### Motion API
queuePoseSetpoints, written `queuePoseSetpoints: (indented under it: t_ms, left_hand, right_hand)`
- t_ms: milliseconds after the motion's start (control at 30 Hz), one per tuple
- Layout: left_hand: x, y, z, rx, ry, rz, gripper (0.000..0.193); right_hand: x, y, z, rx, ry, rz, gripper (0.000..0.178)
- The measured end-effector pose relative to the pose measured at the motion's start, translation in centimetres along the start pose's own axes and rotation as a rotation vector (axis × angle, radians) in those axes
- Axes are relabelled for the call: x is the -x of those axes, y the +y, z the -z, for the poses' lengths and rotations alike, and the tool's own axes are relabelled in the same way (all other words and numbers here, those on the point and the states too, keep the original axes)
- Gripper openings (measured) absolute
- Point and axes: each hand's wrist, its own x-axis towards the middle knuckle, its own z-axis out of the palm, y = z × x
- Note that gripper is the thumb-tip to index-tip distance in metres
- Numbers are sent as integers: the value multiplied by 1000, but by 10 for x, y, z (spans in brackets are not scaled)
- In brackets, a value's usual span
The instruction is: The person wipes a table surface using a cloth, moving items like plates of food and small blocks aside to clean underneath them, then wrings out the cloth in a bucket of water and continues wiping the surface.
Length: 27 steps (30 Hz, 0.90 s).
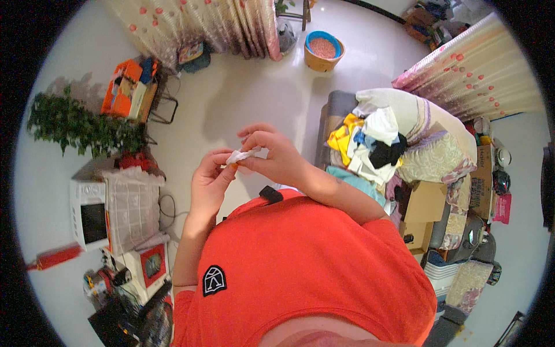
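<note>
A small crumpled piece of white cloth (238, 156) is held up in front of my body, between both hands. Its exact kind I cannot make out. My left hand (213, 172) pinches its left end, with a small orange spot showing by the thumb. From the other side my right hand (275, 155) grips it between thumb and fingers, the other fingers curved above. To the right, apart from my hands, a pile of clothes (370, 144) in white, yellow, black and blue lies on the sofa.
On the sofa stands an open cardboard box (425, 202) near patterned cushions (433, 156). A wooden bucket with a blue rim (324, 53) is on the floor ahead. At left are a leafy plant (87, 124), an orange crate (121, 87) and a white microwave (91, 214).
</note>
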Motion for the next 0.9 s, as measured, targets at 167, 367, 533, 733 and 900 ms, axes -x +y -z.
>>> queuePoseSetpoints:
  t_ms: [167,367,533,733,900]
  left_hand:
    - [-122,8,-24,61,-67,-76,14]
    - [-247,6,-70,48,-195,-117,18]
    - [-359,-11,-94,-10,-165,-235,20]
    - [-506,-9,-128,-15,-296,-458,22]
    - [-633,-8,-156,-5,-391,-489,21]
  right_hand:
    - [-78,24,83,-198,-84,-277,12]
    - [-139,76,155,-107,110,-424,16]
    - [-193,135,202,-74,279,-205,14]
    - [-282,215,277,-528,331,-508,30]
    - [-369,238,344,-662,404,-600,27]
